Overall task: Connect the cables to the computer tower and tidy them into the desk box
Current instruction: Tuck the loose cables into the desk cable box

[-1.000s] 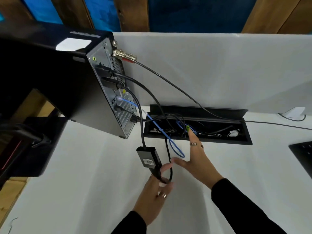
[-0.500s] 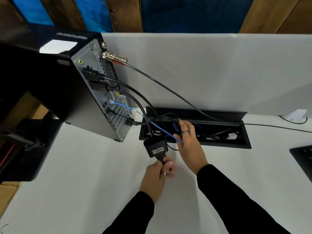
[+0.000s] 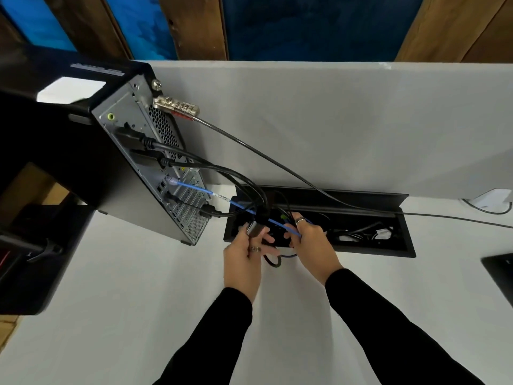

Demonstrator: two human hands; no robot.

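The black computer tower (image 3: pixel 116 162) stands at the left with its rear panel facing the open desk box (image 3: pixel 399 250). Several black cables (image 3: pixel 222 169) and a blue cable (image 3: pixel 194 188) run from the panel down into the box. My left hand (image 3: pixel 244 262) grips the black adapter block (image 3: pixel 254 227) at the box's left end, tilted on edge. My right hand (image 3: pixel 313 243) holds the blue cable's loop over the box rim. A short loop of black cable (image 3: pixel 273 262) hangs out between my hands.
A combination cable lock (image 3: pixel 177 107) hooks to the tower's top, its wire (image 3: pixel 444 217) running right across the raised box lid (image 3: pixel 347 200). A monitor stand (image 3: pixel 30 245) sits at the left. A keyboard corner (image 3: pixel 502 270) and white adapter (image 3: pixel 491 198) lie at the right.
My left hand has carried the adapter block from the desk up to the box's left end. My right hand has gathered the blue cable loop and drawn it to the box.
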